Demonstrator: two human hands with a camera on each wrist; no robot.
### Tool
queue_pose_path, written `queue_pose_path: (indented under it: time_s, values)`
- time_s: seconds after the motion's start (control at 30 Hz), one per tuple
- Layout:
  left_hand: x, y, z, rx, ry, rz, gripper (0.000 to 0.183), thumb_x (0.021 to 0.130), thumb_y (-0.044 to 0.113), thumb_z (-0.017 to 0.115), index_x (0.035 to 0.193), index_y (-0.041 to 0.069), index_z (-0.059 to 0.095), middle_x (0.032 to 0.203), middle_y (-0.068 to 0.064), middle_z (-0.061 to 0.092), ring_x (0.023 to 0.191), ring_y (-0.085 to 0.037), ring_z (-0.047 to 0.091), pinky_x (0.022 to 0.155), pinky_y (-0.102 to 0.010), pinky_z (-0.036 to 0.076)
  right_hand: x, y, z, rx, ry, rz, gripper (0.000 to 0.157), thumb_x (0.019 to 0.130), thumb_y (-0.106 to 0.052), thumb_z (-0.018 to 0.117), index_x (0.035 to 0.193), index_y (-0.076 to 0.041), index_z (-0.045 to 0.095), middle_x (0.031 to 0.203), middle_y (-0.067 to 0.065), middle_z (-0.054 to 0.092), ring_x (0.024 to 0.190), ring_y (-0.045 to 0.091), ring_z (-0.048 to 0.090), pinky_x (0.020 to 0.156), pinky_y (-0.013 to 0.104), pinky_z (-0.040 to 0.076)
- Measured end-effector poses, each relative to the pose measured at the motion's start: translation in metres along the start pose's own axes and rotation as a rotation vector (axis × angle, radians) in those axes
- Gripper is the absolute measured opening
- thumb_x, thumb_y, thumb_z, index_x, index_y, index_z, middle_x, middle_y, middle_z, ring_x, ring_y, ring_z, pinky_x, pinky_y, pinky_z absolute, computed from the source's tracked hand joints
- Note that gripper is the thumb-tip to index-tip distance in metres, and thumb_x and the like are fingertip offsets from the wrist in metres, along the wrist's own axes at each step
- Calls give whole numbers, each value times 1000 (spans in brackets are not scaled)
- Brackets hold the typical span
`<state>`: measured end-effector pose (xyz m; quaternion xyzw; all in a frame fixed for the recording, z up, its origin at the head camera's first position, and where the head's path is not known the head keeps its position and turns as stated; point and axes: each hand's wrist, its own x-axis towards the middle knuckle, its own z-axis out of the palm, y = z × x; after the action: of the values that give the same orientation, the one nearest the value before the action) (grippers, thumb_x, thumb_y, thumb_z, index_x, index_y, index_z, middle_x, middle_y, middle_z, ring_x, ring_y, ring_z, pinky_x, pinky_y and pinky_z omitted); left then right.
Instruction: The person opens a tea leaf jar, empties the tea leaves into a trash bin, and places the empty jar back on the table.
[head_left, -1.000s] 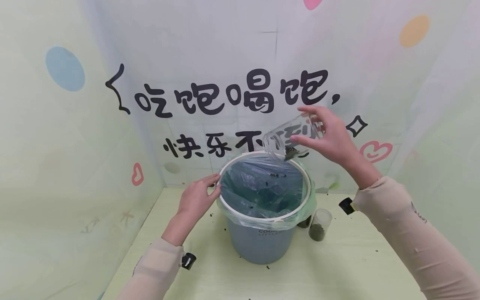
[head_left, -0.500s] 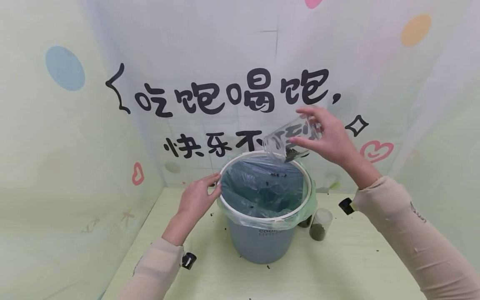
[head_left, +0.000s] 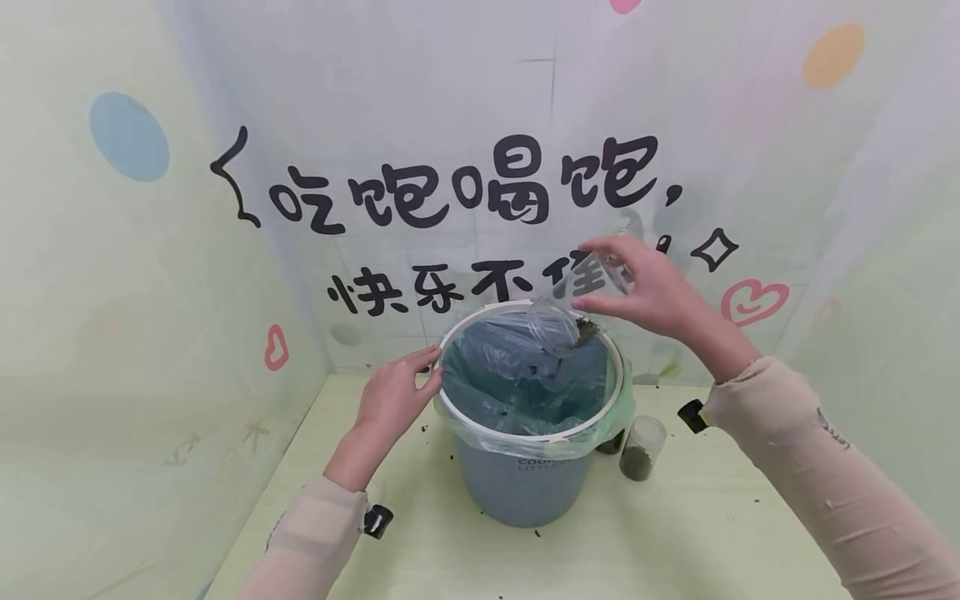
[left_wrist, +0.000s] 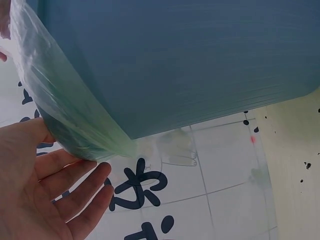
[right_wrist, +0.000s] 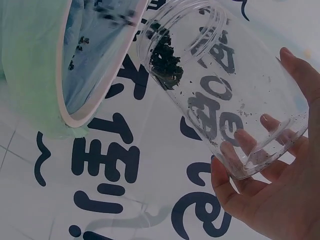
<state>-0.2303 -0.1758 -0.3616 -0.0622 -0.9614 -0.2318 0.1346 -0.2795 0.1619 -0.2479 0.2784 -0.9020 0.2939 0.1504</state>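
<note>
Head view: the right hand (head_left: pixel 660 287) grips a transparent cylindrical jar (head_left: pixel 585 283); its long axis slopes down-left from the grip, mouth over a round blue-grey plastic bucket (head_left: pixel 517 492). Left wrist view: the left hand (left_wrist: pixel 47 187), farther from the jar, touches the bucket's translucent green plastic liner (left_wrist: pixel 65 90) with loosely extended fingers. Right wrist view: fingers (right_wrist: pixel 225 185) curl round the jar's base; dark flakes (right_wrist: pixel 167 65) lie near the mouth.

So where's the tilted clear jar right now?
Right of centre in the head view: the right hand grips the clear jar, its mouth tipped toward the lined opening of the blue bin.
</note>
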Motion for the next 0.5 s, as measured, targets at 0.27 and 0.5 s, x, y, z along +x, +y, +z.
queue_pose_path:
  time_s: [0.27,0.5]
  values:
    - [0,0,1,-2,-5,-6,42,96,27,61,137,18,62,127,-8,70,44,-12,31,43,-26,27,-2,0,1,-3,-13,2,67,82,-36,81,141,-19,53,133,9,59,118,32,57,95,55,48]
    - [0,0,0,1,-9,-11,43,96,27,61,138,18,61,125,-9,71,44,-12,31,43,-26,28,-3,0,4,17,-87,27,68,82,-36,81,141,-16,53,136,9,59,122,31,57,96,54,50]
